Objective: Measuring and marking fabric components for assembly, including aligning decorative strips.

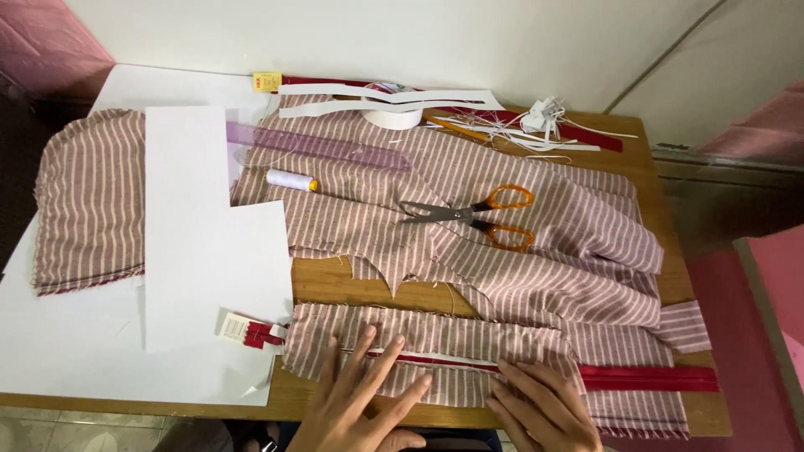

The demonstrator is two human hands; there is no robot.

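upstage, small yellow packet (267, 81) beside fabric (536, 251)

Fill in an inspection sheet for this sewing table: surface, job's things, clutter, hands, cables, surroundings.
Surface: wooden table, partly under white paper sheets.
Job's things: striped fabric strip with a red zipper along it.
Clutter: orange-handled scissors, white thread spool, tape roll, paper strips.
Hands: left hand and right hand flat on the strip, no grip.
Cables: nothing seen.
Surroundings: white wall, pink floor.

Orange-handled scissors (481, 215), white thread spool (291, 180)
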